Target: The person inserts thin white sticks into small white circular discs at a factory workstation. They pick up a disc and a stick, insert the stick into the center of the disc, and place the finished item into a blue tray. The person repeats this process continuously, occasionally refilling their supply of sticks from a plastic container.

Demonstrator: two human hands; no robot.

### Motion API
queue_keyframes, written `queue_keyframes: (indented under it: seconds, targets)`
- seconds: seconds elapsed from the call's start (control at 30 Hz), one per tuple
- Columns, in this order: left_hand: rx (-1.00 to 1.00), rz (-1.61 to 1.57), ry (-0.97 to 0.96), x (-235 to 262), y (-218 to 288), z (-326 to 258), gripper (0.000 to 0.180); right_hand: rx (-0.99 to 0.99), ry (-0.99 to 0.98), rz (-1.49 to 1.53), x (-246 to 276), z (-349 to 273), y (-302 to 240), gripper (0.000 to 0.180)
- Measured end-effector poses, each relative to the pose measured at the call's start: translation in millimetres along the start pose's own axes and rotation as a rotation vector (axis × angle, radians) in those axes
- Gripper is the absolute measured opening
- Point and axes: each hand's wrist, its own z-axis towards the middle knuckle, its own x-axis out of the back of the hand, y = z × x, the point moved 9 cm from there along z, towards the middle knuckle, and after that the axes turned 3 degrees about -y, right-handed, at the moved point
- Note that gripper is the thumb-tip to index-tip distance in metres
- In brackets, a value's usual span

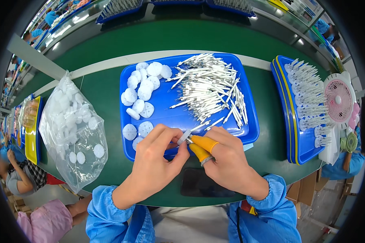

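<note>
Over the front edge of a blue tray (pixel 162 108), my left hand (pixel 156 158) pinches a white plastic disc (pixel 184 137) on edge between thumb and fingers. My right hand (pixel 227 156) meets it there, with yellow covers (pixel 204 145) on two fingers and a ring-like band on one. Its closed fingertips are at the disc, on what looks like the end of a thin white stick (pixel 200 126); the exact grip is partly hidden. Loose round white discs (pixel 144 90) fill the tray's left side. A heap of thin white sticks (pixel 209 87) with fine grey ends lies on its right.
A clear bag of white discs (pixel 71 121) lies at left, beside a yellow tray (pixel 31 137). To the right, stacked blue and yellow trays (pixel 290 121) hold upright stick pieces (pixel 308 95), next to a pink-and-white fan (pixel 338 99). A dark phone-like slab (pixel 202 184) rests at the near edge.
</note>
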Motion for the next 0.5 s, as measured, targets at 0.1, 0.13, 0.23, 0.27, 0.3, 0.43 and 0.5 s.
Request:
queue_keyframes:
  seconds: [0.1, 0.13, 0.23, 0.27, 0.3, 0.43, 0.5]
  targets:
    - [-0.036, 0.02, 0.016, 0.5, 2.7, -2.2, 0.021, 0.012, 0.053, 0.034, 3.5, -3.2, -1.4, 0.037]
    - [-0.048, 0.024, 0.016, 0.1, 3.4, -3.7, 0.022, 0.014, 0.067, 0.028, 3.7, -3.0, -1.8, 0.038]
    - [-0.042, 0.038, -0.007, -4.8, 2.6, -6.5, 0.023, 0.001, 0.101, 0.029, 1.0, -3.7, -0.6, 0.038]
    - [-0.036, 0.042, -0.019, -6.8, 2.1, -7.0, 0.023, -0.016, 0.108, 0.042, -3.1, -4.8, -0.5, 0.035]
    - [-0.031, 0.07, -0.026, -8.0, 1.2, -8.5, 0.023, -0.033, 0.116, 0.055, -4.7, -5.6, 0.1, 0.032]
    - [-0.019, 0.099, -0.005, -6.9, -2.4, -9.8, 0.022, -0.11, 0.003, 0.038, -0.8, 1.4, 12.1, 0.029]
    - [0.026, 0.069, 0.028, -0.5, -6.9, -6.0, 0.02, -0.041, 0.022, -0.078, 19.9, 6.0, 13.8, 0.036]
